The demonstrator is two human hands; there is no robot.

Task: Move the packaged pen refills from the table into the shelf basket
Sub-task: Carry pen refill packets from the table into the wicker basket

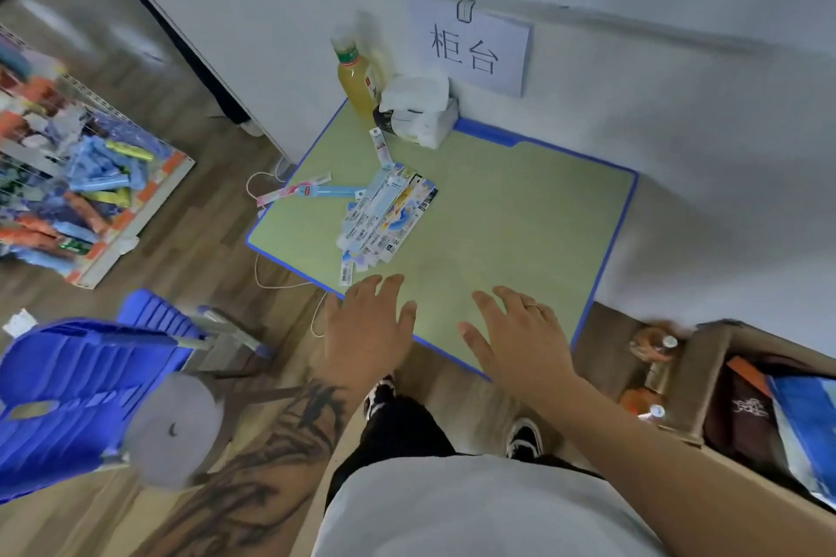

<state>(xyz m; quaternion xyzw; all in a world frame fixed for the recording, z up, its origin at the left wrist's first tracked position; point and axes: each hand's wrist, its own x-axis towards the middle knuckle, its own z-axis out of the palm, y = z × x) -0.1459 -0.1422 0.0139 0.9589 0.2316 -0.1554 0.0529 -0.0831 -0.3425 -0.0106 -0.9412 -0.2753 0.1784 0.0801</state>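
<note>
A loose pile of packaged pen refills (391,215) lies on the green table (520,213), left of its middle. A few single packs lie apart: a pink one (294,191), a blue one (325,191) and a white one (381,146). My left hand (367,326) hovers with fingers spread at the table's near edge, just below the pile and holding nothing. My right hand (515,330), with a ring, is spread flat over the near edge, also holding nothing. The wire shelf basket (97,176) stands at the far left, full of colourful stationery packs.
A juice bottle (357,81) and a tissue box (418,113) stand at the table's back edge under a paper sign (470,48). A blue plastic chair (86,380) stands left of me. A cardboard box (705,375) with bags and bottles sits at the right.
</note>
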